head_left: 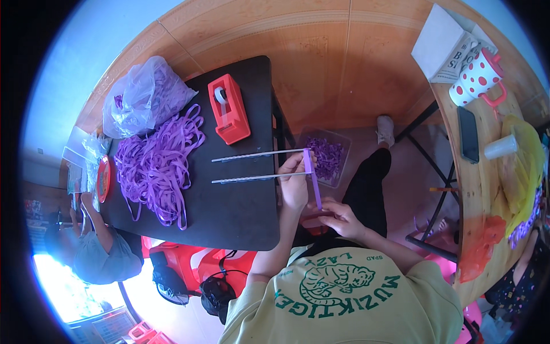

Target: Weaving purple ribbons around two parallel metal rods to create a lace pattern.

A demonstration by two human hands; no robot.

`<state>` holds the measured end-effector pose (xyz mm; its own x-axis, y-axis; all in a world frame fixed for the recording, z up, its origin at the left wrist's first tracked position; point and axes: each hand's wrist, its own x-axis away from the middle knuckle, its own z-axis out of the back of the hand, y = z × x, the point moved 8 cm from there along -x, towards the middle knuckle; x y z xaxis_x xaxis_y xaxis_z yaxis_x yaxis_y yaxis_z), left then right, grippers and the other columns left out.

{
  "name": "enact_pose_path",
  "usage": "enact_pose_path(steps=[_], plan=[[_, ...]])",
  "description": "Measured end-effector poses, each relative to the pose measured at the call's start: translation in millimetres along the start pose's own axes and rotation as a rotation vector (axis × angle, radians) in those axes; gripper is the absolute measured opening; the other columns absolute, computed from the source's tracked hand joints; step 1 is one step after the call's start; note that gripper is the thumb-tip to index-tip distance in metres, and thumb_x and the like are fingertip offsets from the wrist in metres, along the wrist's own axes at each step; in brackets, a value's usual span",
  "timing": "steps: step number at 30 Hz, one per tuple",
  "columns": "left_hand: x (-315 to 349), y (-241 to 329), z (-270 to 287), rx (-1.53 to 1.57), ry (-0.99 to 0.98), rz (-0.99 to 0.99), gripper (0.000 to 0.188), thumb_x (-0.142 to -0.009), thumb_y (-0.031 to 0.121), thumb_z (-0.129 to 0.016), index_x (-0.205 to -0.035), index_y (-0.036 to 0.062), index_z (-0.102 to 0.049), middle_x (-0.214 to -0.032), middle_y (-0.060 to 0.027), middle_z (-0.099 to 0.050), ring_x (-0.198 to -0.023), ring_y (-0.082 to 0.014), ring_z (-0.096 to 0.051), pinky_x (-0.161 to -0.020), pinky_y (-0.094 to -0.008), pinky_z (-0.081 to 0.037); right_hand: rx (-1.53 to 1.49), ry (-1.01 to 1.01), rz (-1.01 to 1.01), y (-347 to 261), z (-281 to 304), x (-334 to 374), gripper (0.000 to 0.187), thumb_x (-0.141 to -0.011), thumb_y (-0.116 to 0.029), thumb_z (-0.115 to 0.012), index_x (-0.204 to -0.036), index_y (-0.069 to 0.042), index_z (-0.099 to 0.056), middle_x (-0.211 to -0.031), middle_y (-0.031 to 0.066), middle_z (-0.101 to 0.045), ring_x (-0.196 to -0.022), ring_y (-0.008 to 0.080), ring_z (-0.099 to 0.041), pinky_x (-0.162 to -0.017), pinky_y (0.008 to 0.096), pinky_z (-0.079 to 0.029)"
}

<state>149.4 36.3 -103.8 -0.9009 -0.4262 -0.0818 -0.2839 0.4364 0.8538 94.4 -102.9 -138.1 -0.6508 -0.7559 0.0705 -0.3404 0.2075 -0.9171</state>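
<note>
My left hand (294, 183) is closed around two thin metal rods (243, 156), which lie side by side with a gap between them. Their free ends reach left over the black table. A purple ribbon (315, 186) passes across the rods at the hand and runs down toward my right hand (342, 219). The right fingers pinch around the ribbon's lower end. A large tangled heap of the same purple ribbon (154, 166) lies on the black table (240, 215), left of the rods. Near the table's far edge stands a red tape dispenser (230, 112).
A clear bag of purple ribbon (143, 97) sits behind the heap. On the floor, a transparent bin (338, 180) holds purple pieces. A wooden table (467, 189) at right carries a dotted tumbler (472, 77) and phone (468, 135). Other people (103, 252) sit at left and far right.
</note>
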Motion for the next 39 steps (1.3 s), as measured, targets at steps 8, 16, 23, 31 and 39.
enact_pose_path(steps=[8, 16, 23, 31, 39], plan=[[6, 2, -3, 0.030, -0.044, 0.037, 0.022, -0.091, 0.004, -0.055, -0.111, -0.0040, -0.060, -0.104, -0.0128, -0.064, -0.089, -0.0188, -0.062, -0.081, -0.0293, -0.051, 0.731, -0.033, 0.416, -45, -7, -5, 0.012, -0.075, -0.001, -0.063, -0.087, 0.000, -0.063, -0.111, 0.0145, -0.060, -0.101, 0.0300, -0.056, -0.087, 0.0393, -0.039], [16, 2, 0, -0.022, 0.041, 0.138, 0.019, -0.089, -0.001, -0.054, -0.105, -0.0034, -0.063, -0.095, -0.0121, -0.066, -0.085, -0.0184, -0.063, -0.078, -0.0285, -0.050, 0.992, -0.017, 0.401, -47, -10, -5, 0.021, -0.073, -0.001, -0.065, -0.093, -0.002, -0.063, -0.105, 0.0091, -0.063, -0.093, 0.0264, -0.059, -0.081, 0.0369, -0.040], [22, 3, -2, -0.040, 0.001, 0.160, 0.014, -0.089, 0.001, -0.055, -0.100, -0.0023, -0.064, -0.091, -0.0114, -0.066, -0.082, -0.0173, -0.062, -0.078, -0.0291, -0.049, 0.818, 0.073, 0.535, -52, -9, 3, 0.026, -0.074, 0.004, -0.062, -0.100, 0.002, -0.062, -0.108, 0.0141, -0.060, -0.092, 0.0254, -0.060, -0.079, 0.0339, -0.045], [41, 4, 0, -0.066, 0.013, 0.205, 0.012, -0.092, 0.005, -0.054, -0.097, -0.0026, -0.063, -0.087, -0.0091, -0.065, -0.080, -0.0145, -0.061, -0.078, -0.0268, -0.047, 0.318, 0.544, 0.449, -68, 36, 8, 0.018, -0.081, 0.007, -0.055, -0.098, 0.006, -0.059, -0.101, 0.0135, -0.059, -0.091, 0.0162, -0.058, -0.078, 0.0236, -0.044], [58, 8, -9, -0.056, 0.018, 0.290, 0.015, -0.095, 0.009, -0.052, -0.100, -0.0017, -0.061, -0.083, -0.0049, -0.061, -0.075, -0.0109, -0.058, -0.072, -0.0223, -0.045, 0.803, 0.460, 0.628, -103, 18, -19, 0.012, -0.081, 0.004, -0.061, -0.093, 0.004, -0.061, -0.102, 0.0128, -0.059, -0.091, 0.0177, -0.059, -0.077, 0.0267, -0.046]])
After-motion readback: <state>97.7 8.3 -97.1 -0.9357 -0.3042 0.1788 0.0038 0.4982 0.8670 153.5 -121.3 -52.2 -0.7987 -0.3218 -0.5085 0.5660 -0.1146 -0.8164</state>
